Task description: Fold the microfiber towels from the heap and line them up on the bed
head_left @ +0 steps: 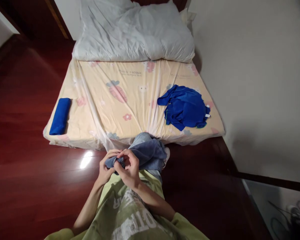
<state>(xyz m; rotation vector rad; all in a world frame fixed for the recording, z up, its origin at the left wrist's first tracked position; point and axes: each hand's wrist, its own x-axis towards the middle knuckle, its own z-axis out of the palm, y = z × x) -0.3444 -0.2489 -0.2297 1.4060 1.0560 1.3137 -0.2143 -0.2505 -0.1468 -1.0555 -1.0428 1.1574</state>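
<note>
Both hands are close together in front of my body, closed on a blue-grey garment (pixel 150 151). My left hand (pixel 107 168) is wrapped round a bunched end of it. My right hand (pixel 128 168) pinches its edge beside the left fingers. The rest of the garment seems to lie across my raised leg in light blue jeans; its exact kind cannot be made out. On the bed ahead, a crumpled bright blue garment (pixel 185 106) with a white tag lies to the right. A neatly folded blue cloth bundle (pixel 60 116) sits near the left edge.
The bed (pixel 100 110) has a cream sheet with carrot and flower prints. A large white pillow or folded quilt (pixel 135 33) lies across its far end. A pale wall (pixel 252 83) runs along the right. Dark red floor (pixel 27 150) surrounds the front and left. Cables lie at lower right.
</note>
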